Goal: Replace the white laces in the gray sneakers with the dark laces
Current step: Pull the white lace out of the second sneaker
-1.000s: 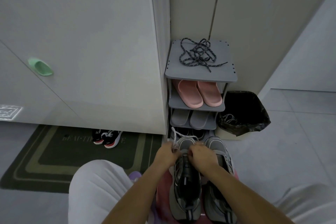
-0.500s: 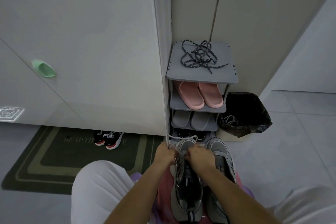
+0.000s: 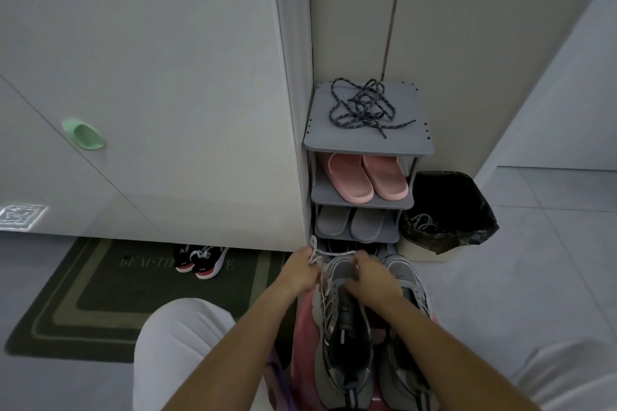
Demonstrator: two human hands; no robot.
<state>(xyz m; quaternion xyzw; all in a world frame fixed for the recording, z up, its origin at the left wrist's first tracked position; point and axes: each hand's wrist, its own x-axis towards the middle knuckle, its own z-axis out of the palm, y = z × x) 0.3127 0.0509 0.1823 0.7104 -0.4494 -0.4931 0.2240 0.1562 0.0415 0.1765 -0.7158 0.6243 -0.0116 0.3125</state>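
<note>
Gray sneakers (image 3: 345, 344) w/ white lace (image 3: 334, 253) — dark speckled laces (image 3: 362, 108), pink slippers (image 3: 367, 178), green striped mat (image 3: 66, 294).

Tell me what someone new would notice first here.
The left hand and right hand, low in the middle, hold a white lace stretched between them over the gray sneakers. Behind them, dark laces lie tangled on top of the rack, with pink slippers one shelf down.

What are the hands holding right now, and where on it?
Both hold the white lace, stretched between them over the toe of the gray sneaker: left hand near its loose end, right hand further along.
</note>
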